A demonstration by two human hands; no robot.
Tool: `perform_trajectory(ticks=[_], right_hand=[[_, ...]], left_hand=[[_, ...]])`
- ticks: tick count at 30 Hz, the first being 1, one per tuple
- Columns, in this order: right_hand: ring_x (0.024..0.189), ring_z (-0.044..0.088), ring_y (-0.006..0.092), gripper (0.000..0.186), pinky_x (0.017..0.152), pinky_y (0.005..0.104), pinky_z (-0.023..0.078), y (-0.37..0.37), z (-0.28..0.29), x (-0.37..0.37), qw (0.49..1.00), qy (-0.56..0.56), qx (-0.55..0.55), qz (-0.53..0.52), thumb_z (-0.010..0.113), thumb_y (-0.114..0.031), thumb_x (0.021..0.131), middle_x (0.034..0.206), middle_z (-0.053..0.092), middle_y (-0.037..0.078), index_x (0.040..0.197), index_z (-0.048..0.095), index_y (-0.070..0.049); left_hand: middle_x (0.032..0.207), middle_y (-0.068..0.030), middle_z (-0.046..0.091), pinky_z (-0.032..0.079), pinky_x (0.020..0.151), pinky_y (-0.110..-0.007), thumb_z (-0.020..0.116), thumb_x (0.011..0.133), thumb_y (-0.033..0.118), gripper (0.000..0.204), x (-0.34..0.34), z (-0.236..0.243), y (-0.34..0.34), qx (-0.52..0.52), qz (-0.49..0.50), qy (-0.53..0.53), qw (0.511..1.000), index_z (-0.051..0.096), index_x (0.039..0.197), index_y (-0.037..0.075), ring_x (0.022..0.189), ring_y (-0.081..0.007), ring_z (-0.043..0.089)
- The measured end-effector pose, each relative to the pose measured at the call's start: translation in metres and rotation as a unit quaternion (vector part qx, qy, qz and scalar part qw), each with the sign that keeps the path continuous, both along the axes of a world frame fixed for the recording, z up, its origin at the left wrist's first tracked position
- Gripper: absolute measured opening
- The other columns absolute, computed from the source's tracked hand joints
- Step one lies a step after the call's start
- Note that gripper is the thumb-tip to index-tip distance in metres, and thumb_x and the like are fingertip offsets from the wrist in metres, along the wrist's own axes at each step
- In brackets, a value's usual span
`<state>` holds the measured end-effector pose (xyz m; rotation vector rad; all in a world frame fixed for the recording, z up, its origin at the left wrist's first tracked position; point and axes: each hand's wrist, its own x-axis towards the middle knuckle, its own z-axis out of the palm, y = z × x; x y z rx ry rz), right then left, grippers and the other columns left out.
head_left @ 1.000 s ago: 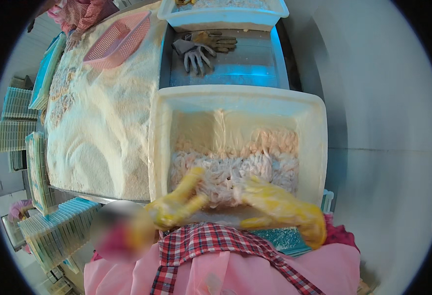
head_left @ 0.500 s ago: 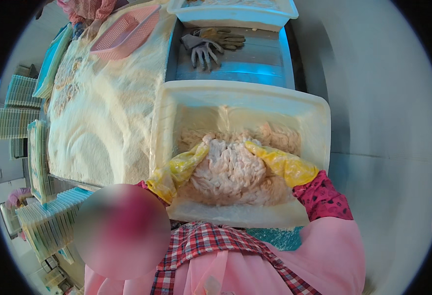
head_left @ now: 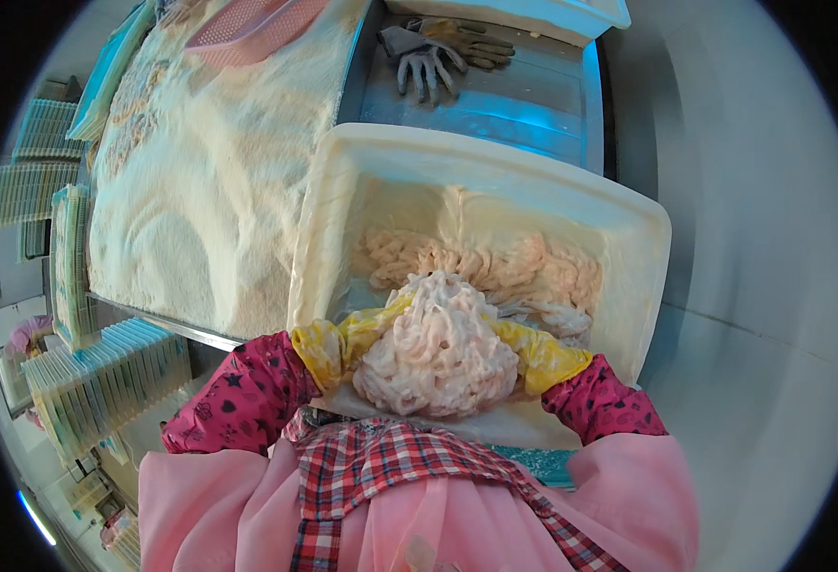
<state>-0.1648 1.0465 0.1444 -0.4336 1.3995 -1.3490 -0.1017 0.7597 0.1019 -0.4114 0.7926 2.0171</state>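
A large mound of pale pink, wet raw meat pieces (head_left: 438,353), looking like coated strips, is gathered at the near side of a white plastic tub (head_left: 614,205). My left hand (head_left: 350,345), in a yellow rubber glove, presses round the mound's left side. From the right, my right hand (head_left: 541,357), gloved the same way, cups the opposite side. The fingertips of both hands are buried in or behind the meat. More raw meat strips (head_left: 552,272) lie along the tub's far side, with some cloudy liquid.
Left of the tub, a table holds a spread of pale powder (head_left: 209,181) and a pink perforated basket (head_left: 247,33). Work gloves (head_left: 428,71) lie on a metal surface beyond. Stacked trays (head_left: 109,377) stand at left; a grey wall (head_left: 752,238) rises at right.
Both hands have drawn the meat toward my body, heaping it into a taller mound. A gap has opened between it and the strips at the far side. The view has shifted slightly.
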Motion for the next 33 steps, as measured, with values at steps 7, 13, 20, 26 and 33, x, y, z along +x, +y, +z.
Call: perform_trajectory(ticks=[7,13,20,26,33], right_hand=[[0.125,0.037,0.0206,0.054,0.103,0.0333,0.030,0.011,-0.014,0.022,0.998,0.030,0.049,0.001,0.060,-0.017,0.083,0.135,0.041,0.007,0.133,0.038,-0.013],[0.126,0.036,0.0214,0.058,0.105,0.0325,0.028,-0.008,0.041,0.030,0.995,0.059,0.062,-0.049,0.062,-0.022,0.082,0.136,0.040,0.008,0.134,0.037,-0.013],[0.124,0.037,0.0211,0.058,0.103,0.0321,0.029,-0.019,0.048,0.049,0.907,0.378,0.183,-0.028,0.061,-0.025,0.083,0.134,0.041,0.010,0.134,0.036,-0.012],[0.119,0.039,0.0212,0.055,0.099,0.0315,0.031,-0.028,0.061,0.050,0.892,0.379,0.209,-0.131,0.060,-0.026,0.084,0.131,0.043,0.010,0.132,0.038,-0.011],[0.114,0.043,0.0213,0.053,0.095,0.0308,0.034,-0.004,0.050,0.055,0.872,0.373,0.202,-0.244,0.058,-0.028,0.085,0.128,0.045,0.010,0.130,0.040,-0.009]], left_hand=[[0.137,-0.0072,0.037,0.028,0.105,-0.029,0.046,0.093,0.026,0.047,-0.001,0.007,0.012,0.123,0.054,-0.032,0.990,0.033,0.136,0.011,0.126,-0.0170,0.035],[0.140,-0.0062,0.032,0.026,0.106,-0.030,0.047,0.093,0.023,0.049,-0.001,0.023,0.003,0.186,0.066,-0.029,0.980,0.029,0.138,0.013,0.128,-0.0169,0.032],[0.143,-0.0050,0.028,0.024,0.108,-0.030,0.047,0.093,0.021,0.053,-0.006,0.044,-0.018,0.230,0.099,0.002,0.968,0.024,0.140,0.015,0.130,-0.0168,0.029],[0.145,-0.0046,0.023,0.021,0.109,-0.031,0.052,0.090,0.019,0.062,-0.030,0.076,-0.038,0.063,0.047,0.375,0.924,0.019,0.142,0.016,0.133,-0.0169,0.024],[0.140,-0.0073,0.029,0.027,0.105,-0.033,0.054,0.088,0.021,0.059,-0.052,0.032,-0.012,0.114,0.074,0.389,0.911,0.025,0.139,0.013,0.129,-0.0211,0.029]])
